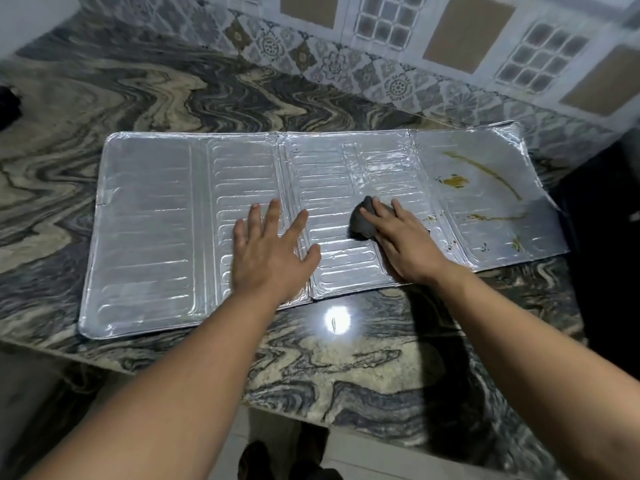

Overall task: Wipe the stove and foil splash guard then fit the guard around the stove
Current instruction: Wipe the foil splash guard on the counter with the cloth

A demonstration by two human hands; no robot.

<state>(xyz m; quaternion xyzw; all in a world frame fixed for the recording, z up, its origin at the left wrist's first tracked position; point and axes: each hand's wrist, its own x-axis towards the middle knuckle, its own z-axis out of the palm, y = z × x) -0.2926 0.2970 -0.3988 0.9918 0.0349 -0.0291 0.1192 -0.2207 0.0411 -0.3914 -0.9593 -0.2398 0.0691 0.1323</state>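
The foil splash guard (149, 223) lies unfolded and flat on the marbled counter, its ribbed panels running left to right. Yellow-brown grease streaks (485, 171) mark its rightmost panel. My left hand (270, 251) presses flat on the guard near a middle fold, fingers spread. My right hand (401, 237) holds a dark grey cloth (362, 221) against the foil on the panel right of centre. The stove is not in view.
The marbled counter (173, 95) extends behind and left of the guard, with a patterned tile wall (381, 46) at the back. A dark object (8, 105) sits at the far left edge. The counter's front edge (242, 400) drops to the floor below.
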